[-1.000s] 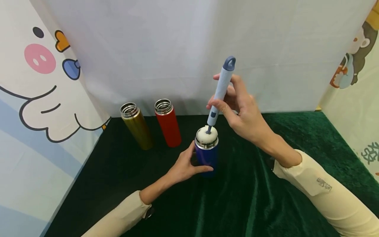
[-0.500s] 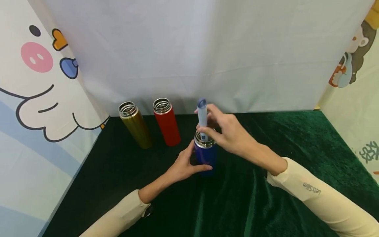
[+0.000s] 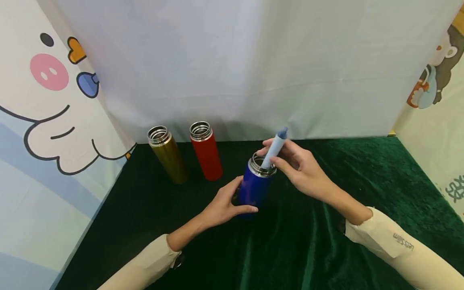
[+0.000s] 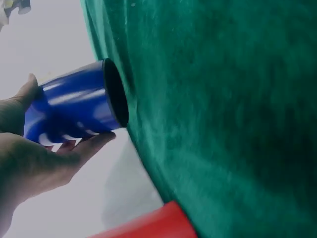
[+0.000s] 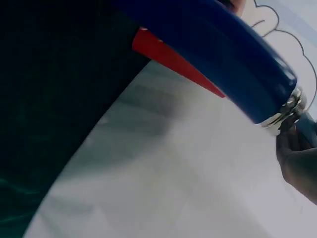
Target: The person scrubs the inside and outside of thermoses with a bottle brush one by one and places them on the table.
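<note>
My left hand (image 3: 225, 206) grips the lower part of a blue insulated bottle (image 3: 255, 188), which leans to the right with its lidless steel mouth upward. In the left wrist view, the dark base of the blue bottle (image 4: 74, 106) shows, tilted against the green cloth. With thumb and fingers, my right hand (image 3: 308, 172) pinches the light-blue handle of a bottle brush (image 3: 273, 153) at the mouth. The brush's head is hidden inside the bottle, and its looped end points up and right. The right wrist view has only part of my right hand (image 5: 303, 168) at its edge.
To the left stand a red bottle (image 3: 208, 160) and a gold bottle (image 3: 170, 161), both lidless and upright. Dark green cloth (image 3: 290, 249) covers the table. Behind it hangs a pale curtain (image 3: 239, 68), with cartoon-printed panels at both sides.
The brush's white sponge head went from the bottle's mouth down inside. Since then the bottle has tipped to the right, and my right hand has shifted right with the handle.
</note>
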Demonstrator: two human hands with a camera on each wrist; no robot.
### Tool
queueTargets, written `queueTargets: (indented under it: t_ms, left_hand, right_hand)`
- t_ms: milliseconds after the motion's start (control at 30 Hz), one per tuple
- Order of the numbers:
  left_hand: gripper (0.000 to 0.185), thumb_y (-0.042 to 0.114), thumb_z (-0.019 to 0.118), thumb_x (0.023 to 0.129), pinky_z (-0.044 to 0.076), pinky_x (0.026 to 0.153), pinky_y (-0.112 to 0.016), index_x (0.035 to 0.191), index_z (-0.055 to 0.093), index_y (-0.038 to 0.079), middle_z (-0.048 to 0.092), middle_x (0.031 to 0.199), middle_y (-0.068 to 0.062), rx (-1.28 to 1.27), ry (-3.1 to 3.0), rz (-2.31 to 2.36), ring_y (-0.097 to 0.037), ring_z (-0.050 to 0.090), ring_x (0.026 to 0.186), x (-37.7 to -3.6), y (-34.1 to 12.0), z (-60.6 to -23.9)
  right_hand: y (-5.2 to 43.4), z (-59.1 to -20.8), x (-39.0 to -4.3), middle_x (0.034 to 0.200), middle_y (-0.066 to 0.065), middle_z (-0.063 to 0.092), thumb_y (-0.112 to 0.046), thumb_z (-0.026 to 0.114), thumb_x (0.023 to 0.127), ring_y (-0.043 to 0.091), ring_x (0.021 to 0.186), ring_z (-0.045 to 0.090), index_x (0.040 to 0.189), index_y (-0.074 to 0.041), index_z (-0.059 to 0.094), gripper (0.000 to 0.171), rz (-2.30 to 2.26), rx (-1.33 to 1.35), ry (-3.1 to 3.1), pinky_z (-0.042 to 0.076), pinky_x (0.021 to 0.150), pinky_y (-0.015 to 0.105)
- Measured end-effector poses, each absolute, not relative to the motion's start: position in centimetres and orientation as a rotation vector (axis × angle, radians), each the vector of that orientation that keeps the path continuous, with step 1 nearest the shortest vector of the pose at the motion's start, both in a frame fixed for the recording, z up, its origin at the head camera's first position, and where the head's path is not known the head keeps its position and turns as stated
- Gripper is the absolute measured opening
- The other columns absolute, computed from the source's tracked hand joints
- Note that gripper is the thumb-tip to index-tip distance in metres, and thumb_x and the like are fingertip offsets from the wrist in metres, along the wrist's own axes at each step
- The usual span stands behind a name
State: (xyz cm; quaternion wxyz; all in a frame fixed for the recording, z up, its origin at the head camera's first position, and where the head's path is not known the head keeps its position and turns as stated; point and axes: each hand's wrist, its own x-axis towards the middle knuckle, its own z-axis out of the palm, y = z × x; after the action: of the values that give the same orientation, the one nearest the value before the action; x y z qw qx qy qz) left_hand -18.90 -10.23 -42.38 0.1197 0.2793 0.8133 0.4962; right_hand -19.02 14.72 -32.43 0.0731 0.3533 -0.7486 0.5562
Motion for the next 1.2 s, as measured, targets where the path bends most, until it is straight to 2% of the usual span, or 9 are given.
queueTargets:
  t_ms: [67, 200, 300, 533, 633, 800, 933, 1133, 1200]
  left_hand:
    - [0.083, 0.022, 0.083, 0.087, 0.048, 0.111, -0.052, 0.155, 0.036, 0.018, 0.051, 0.152, -0.009, 0.815, 2.472, 1.409, -0.028, 0.054, 0.137, -18.8, -10.5, -42.0]
    - [0.082, 0.031, 0.085, 0.084, 0.048, 0.110, -0.057, 0.154, 0.042, 0.020, 0.056, 0.147, -0.010, 0.839, 2.677, 1.250, -0.031, 0.056, 0.135, -18.7, -10.7, -41.3]
    - [0.082, 0.035, 0.086, 0.083, 0.048, 0.108, -0.060, 0.153, 0.044, 0.023, 0.058, 0.143, -0.011, 0.856, 2.772, 1.127, -0.033, 0.058, 0.131, -18.6, -10.7, -41.0]
    - [0.081, 0.041, 0.085, 0.083, 0.054, 0.102, -0.059, 0.152, 0.045, 0.026, 0.059, 0.142, -0.013, 0.945, 2.841, 0.937, -0.035, 0.064, 0.124, -18.8, -11.0, -41.2]
    - [0.082, 0.043, 0.083, 0.085, 0.054, 0.102, -0.057, 0.154, 0.042, 0.024, 0.058, 0.144, -0.015, 0.979, 2.802, 0.896, -0.035, 0.064, 0.125, -19.0, -11.1, -41.4]
    - [0.083, 0.044, 0.082, 0.086, 0.054, 0.103, -0.056, 0.155, 0.040, 0.023, 0.058, 0.144, -0.015, 0.975, 2.781, 0.839, -0.035, 0.064, 0.125, -19.2, -11.4, -41.7]
    - [0.083, 0.045, 0.080, 0.087, 0.053, 0.103, -0.056, 0.155, 0.039, 0.024, 0.058, 0.144, -0.014, 1.008, 2.762, 0.842, -0.034, 0.064, 0.125, -19.3, -11.3, -41.7]
    - [0.083, 0.043, 0.082, 0.086, 0.053, 0.103, -0.056, 0.154, 0.040, 0.022, 0.059, 0.142, -0.015, 1.045, 2.738, 0.880, -0.033, 0.064, 0.125, -19.4, -11.3, -41.7]
    - [0.083, 0.042, 0.083, 0.085, 0.053, 0.104, -0.055, 0.154, 0.041, 0.023, 0.059, 0.142, -0.014, 1.050, 2.736, 0.875, -0.033, 0.064, 0.125, -19.5, -11.3, -41.7]
  right_hand:
    - [15.7, -32.4, -18.9, 0.125, 0.013, 0.071, 0.008, 0.052, 0.101, 0.014, 0.119, 0.068, 0.139, 0.004, 0.052, 0.037, 1.806, 1.028, -2.129, 0.053, 0.103, 0.025]
    - [17.7, -32.3, -18.7, 0.121, 0.007, 0.074, 0.016, 0.048, 0.100, 0.017, 0.113, 0.073, 0.141, 0.002, 0.051, 0.043, 2.046, 0.963, -1.866, 0.057, 0.098, 0.028]
    - [19.1, -32.0, -18.4, 0.117, 0.004, 0.076, 0.017, 0.048, 0.099, 0.019, 0.107, 0.075, 0.137, 0.000, 0.054, 0.042, 2.108, 0.880, -1.754, 0.060, 0.092, 0.030]
    - [21.0, -31.4, -17.7, 0.106, 0.018, 0.078, 0.025, 0.053, 0.092, 0.025, 0.096, 0.078, 0.123, 0.015, 0.058, 0.033, 2.119, 0.832, -1.487, 0.063, 0.079, 0.030]
    - [21.1, -31.1, -17.6, 0.101, 0.018, 0.078, 0.026, 0.056, 0.089, 0.024, 0.091, 0.078, 0.117, 0.014, 0.060, 0.030, 2.101, 0.748, -1.403, 0.063, 0.077, 0.030]
    - [21.0, -30.6, -17.6, 0.092, 0.017, 0.074, 0.026, 0.058, 0.088, 0.025, 0.083, 0.078, 0.110, 0.013, 0.060, 0.025, 2.098, 0.604, -1.217, 0.063, 0.074, 0.030]
    - [20.6, -30.4, -17.6, 0.091, 0.017, 0.069, 0.023, 0.061, 0.088, 0.024, 0.082, 0.077, 0.111, 0.013, 0.058, 0.025, 2.039, 0.560, -1.143, 0.063, 0.074, 0.029]
    - [19.4, -31.1, -17.8, 0.096, 0.007, 0.072, 0.014, 0.066, 0.091, 0.015, 0.090, 0.077, 0.113, 0.005, 0.057, 0.026, 1.878, 0.672, -1.438, 0.061, 0.080, 0.023]
    - [18.8, -32.0, -17.8, 0.097, 0.002, 0.075, 0.015, 0.068, 0.088, 0.011, 0.090, 0.076, 0.111, 0.006, 0.057, 0.027, 1.826, 0.716, -1.617, 0.061, 0.079, 0.020]
